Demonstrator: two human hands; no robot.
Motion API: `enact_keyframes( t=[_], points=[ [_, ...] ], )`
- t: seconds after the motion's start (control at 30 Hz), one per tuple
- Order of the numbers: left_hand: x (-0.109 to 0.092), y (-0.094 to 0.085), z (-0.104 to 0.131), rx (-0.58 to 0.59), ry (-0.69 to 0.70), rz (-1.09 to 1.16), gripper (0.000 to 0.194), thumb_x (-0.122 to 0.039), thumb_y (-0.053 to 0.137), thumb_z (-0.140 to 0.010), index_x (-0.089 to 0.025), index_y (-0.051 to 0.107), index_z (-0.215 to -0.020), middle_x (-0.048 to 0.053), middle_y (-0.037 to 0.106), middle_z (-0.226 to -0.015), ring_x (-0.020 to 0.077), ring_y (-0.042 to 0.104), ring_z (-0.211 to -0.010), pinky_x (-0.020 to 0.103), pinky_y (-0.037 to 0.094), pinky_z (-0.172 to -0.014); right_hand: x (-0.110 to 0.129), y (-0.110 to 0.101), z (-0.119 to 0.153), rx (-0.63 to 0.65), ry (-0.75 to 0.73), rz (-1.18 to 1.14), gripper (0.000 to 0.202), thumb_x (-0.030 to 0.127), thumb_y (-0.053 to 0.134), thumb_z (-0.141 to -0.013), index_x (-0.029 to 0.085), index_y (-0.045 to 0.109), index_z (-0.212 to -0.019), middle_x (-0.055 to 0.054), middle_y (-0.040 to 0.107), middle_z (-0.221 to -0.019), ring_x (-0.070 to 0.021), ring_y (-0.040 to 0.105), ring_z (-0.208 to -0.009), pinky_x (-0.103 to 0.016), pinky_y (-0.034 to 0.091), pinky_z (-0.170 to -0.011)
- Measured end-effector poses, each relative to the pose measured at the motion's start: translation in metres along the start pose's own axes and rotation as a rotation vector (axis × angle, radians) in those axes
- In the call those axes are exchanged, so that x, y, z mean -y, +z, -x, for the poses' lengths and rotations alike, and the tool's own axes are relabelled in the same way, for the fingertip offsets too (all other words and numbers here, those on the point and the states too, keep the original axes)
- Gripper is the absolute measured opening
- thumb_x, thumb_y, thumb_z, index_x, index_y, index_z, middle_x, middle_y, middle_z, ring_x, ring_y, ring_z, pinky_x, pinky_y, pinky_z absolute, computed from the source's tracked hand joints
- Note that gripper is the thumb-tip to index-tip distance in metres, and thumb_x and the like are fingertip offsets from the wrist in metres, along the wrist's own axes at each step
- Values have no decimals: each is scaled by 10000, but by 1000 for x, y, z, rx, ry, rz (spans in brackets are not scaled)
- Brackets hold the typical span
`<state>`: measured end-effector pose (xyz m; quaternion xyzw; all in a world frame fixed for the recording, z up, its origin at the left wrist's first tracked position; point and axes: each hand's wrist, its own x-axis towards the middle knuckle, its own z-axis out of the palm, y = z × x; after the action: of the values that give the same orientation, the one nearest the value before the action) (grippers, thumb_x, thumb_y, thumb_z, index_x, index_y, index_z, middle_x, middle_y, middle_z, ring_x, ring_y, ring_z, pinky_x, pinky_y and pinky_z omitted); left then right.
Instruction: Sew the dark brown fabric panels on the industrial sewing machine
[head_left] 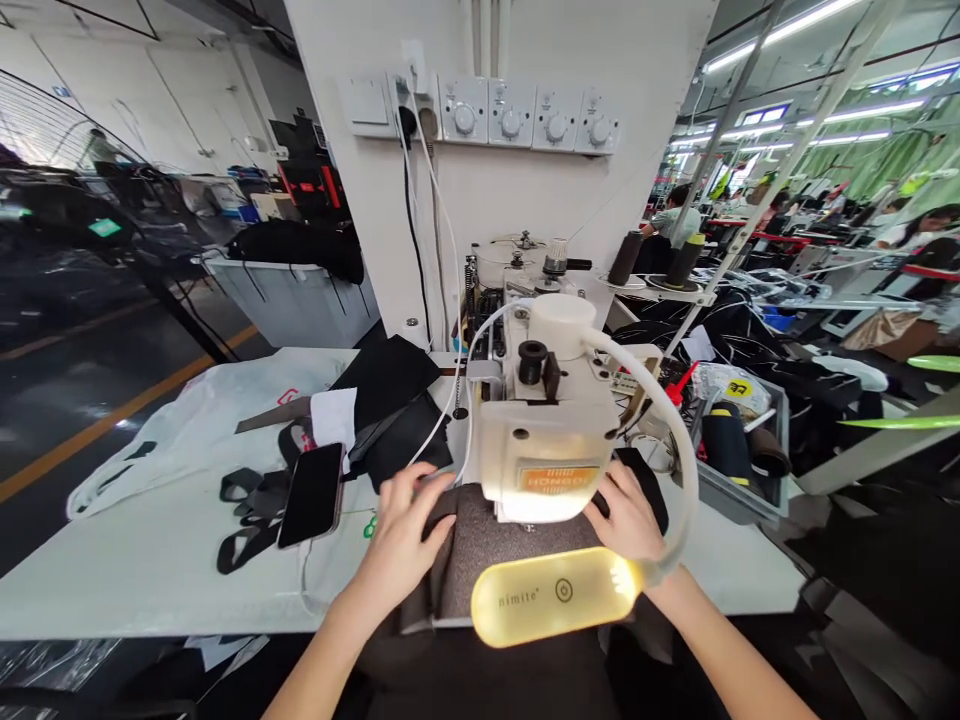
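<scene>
A white sewing machine [547, 440] stands in front of me, dark brown-grey cloth [480, 545] lying under its head. My left hand [405, 530] is at the left edge of the cloth, its thumb apart from the curved fingers, with a dark fold between them. On the right side of the machine head, my right hand [626, 512] rests by the cloth, thumb and fingers apart; the head hides some of its fingertips. A lit lamp [555, 597] on a bendy white neck hangs over the cloth and covers part of it. The needle area is hidden.
Left on the white table [172, 590] lie a phone [311, 495], dark straps [251, 520], black cloth pieces [390, 400] and a plastic bag [202, 430]. A grey bin [739, 500] with thread cones stands right. Behind rises a white pillar with switches [510, 122]. People sit far right.
</scene>
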<state>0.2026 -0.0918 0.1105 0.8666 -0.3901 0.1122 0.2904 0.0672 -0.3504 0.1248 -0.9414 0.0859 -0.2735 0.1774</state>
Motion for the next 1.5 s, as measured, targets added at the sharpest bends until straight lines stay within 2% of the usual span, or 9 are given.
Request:
enact_keyframes(
  t=[0.13,0.27,0.37,0.47,0.67,0.8,1.07,1.2,1.5],
  points=[
    [-20,3,4,172,204,186,473,-50,282,-830,-247,548,-1167,58,524,-1241,176,484,-1125,356,466,-926,4,-1,16,47,-84,-18,236,259,391,-883,204,620,-893,-83,590,-909,-225,571,-928,-360,502,-809],
    [-35,4,15,149,112,123,438,-217,357,-864,-195,434,-1295,87,500,-1301,223,445,-1208,404,435,-976,5,-5,41,117,-60,-5,288,280,490,-827,201,572,-1092,-111,554,-1118,-265,526,-1057,-424,483,-876],
    [-39,6,23,192,139,37,584,-345,433,-834,-162,303,-1373,110,389,-1392,271,343,-1288,467,360,-1029,2,-3,59,223,-114,54,551,228,455,-819,234,330,-1356,-106,404,-1354,-281,385,-1246,-452,424,-967],
    [-36,6,27,238,140,8,588,-359,411,-845,-175,271,-1385,92,324,-1429,257,289,-1319,475,308,-1060,-3,3,68,265,-167,168,625,199,395,-841,240,167,-1422,-81,316,-1431,-267,323,-1294,-448,380,-1013],
    [-18,0,34,271,86,22,583,-368,348,-881,-228,155,-1413,40,237,-1466,225,230,-1345,466,293,-1070,6,5,58,219,-356,320,673,222,399,-841,223,83,-1436,-68,364,-1408,-277,394,-1251,-464,377,-1007],
    [-15,0,37,262,62,43,584,-379,329,-891,-230,124,-1417,46,226,-1470,226,220,-1349,471,293,-1067,14,3,53,235,-387,351,726,305,458,-837,208,61,-1437,-68,409,-1379,-275,428,-1226,-441,401,-993],
    [-26,3,32,185,125,125,578,-290,349,-883,-185,150,-1416,76,256,-1460,225,242,-1341,446,309,-1073,5,5,56,254,-365,348,714,375,492,-832,206,142,-1431,-98,446,-1349,-285,453,-1204,-455,380,-1008],
    [-30,6,31,206,125,104,547,-329,352,-881,-165,246,-1392,81,251,-1459,252,220,-1347,493,301,-1066,7,1,53,249,-346,318,624,405,453,-845,162,282,-1394,-130,485,-1310,-305,471,-1184,-467,404,-983],
    [-29,5,29,208,127,106,551,-342,367,-875,-167,261,-1386,75,258,-1456,253,235,-1342,494,314,-1058,0,2,49,333,-238,323,472,434,458,-826,162,558,-1198,-126,569,-1215,-304,522,-1127,-448,437,-947]
  ],
)
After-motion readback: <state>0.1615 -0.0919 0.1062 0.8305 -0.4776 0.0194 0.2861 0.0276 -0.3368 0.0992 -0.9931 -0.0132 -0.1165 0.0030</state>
